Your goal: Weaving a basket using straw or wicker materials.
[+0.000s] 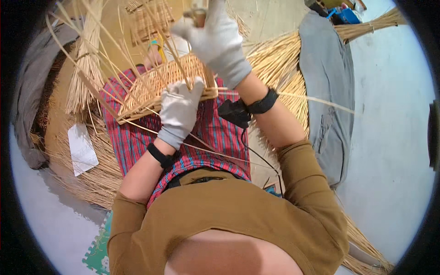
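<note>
A partly woven wicker basket [153, 82] rests tilted across my lap, its long upright stakes fanning up and to the left. My left hand [178, 107], in a pale work glove, is closed over the basket's near right edge, its fingertips at the base of a stake. Above the basket's right end, my gloved right hand [220, 43] is raised. A small blurred metallic brown object [198, 17] shows between its thumb and fingers; its kind is unclear. A thin pale strand [316, 98] stretches right from the basket, behind my right wrist.
Bundles of cane lie at the left [85, 59] and right [275, 62]. Grey cloths [323, 101] flank the work area. A white sheet [82, 149] lies at the left. A woven slatted piece [149, 20] is beyond the basket. A black cable [261, 156] hangs from my right wrist.
</note>
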Demonstrator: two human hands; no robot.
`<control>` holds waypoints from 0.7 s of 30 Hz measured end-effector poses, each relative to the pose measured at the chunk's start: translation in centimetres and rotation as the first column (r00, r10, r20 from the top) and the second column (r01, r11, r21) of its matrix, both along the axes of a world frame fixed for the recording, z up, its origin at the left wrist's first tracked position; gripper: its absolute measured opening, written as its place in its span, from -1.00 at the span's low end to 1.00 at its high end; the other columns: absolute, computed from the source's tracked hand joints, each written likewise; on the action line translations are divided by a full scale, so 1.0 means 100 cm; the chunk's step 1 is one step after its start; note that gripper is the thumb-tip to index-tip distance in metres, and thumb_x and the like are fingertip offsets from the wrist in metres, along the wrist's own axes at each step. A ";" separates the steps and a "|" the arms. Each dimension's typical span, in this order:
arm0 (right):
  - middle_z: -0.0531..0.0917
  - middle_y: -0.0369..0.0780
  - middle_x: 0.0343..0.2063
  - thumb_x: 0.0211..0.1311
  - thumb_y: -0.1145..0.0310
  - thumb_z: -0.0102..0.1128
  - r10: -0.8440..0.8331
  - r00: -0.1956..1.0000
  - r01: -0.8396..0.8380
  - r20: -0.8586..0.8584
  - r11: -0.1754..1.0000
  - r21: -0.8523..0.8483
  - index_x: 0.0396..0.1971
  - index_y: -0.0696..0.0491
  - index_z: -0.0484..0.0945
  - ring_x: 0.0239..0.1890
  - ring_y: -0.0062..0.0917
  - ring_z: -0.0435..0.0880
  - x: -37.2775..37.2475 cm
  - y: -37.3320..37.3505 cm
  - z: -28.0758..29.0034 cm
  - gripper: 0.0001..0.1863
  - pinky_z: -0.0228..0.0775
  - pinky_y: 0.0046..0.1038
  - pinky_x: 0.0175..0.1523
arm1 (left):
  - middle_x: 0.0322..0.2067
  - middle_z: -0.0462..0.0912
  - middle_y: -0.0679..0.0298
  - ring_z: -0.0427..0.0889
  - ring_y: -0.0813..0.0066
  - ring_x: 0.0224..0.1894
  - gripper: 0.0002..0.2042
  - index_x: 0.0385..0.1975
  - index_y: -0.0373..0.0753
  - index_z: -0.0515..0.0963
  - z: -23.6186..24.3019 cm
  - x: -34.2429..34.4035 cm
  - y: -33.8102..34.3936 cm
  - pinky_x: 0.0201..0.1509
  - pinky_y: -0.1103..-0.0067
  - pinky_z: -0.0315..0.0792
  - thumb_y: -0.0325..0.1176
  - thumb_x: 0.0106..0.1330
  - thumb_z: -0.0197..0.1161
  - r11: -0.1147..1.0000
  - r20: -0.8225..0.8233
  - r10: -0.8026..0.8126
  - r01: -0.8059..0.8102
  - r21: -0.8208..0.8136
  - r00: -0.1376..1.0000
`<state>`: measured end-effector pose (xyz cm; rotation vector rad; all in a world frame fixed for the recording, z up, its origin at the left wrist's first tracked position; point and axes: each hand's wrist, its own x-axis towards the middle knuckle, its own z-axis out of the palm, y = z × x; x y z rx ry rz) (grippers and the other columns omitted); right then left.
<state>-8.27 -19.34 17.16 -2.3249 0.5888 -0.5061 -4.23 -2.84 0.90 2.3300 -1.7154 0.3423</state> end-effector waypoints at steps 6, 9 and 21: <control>0.72 0.06 -0.19 0.04 -0.12 0.49 0.015 0.903 -0.194 -0.430 0.906 -0.377 0.36 0.29 0.23 -0.11 -0.08 0.75 -0.056 0.020 -0.062 0.06 0.58 -0.26 0.01 | -0.25 0.60 0.21 0.60 0.13 -0.10 -0.65 0.08 -0.01 0.56 0.035 0.003 -0.004 0.00 0.19 0.38 -0.30 0.28 0.16 0.991 -0.001 0.064 -0.063 0.115 0.998; 0.69 -0.11 -0.21 0.12 0.04 0.45 0.235 0.938 -0.341 -0.254 0.749 -0.568 0.17 0.23 0.39 -0.03 -0.24 0.71 -0.083 0.003 -0.095 -0.24 0.52 -0.28 0.07 | -0.21 0.57 0.27 0.60 0.24 -0.09 -0.59 0.05 -0.11 0.56 0.048 -0.009 0.000 -0.02 0.25 0.42 -0.25 0.16 0.33 0.992 0.043 0.126 -0.126 -0.008 0.991; 0.66 -0.17 -0.49 0.25 0.16 0.32 0.321 0.875 -0.462 -0.363 0.780 -0.423 -0.16 0.00 0.47 -0.40 -0.18 0.74 -0.088 -0.014 -0.100 -0.69 0.57 -0.19 -0.37 | -0.06 0.57 0.13 0.61 0.09 -0.08 -0.51 0.08 -0.24 0.53 0.040 0.000 -0.006 -0.01 0.25 0.51 -0.32 0.12 0.44 0.995 -0.207 -0.074 0.057 -0.088 0.976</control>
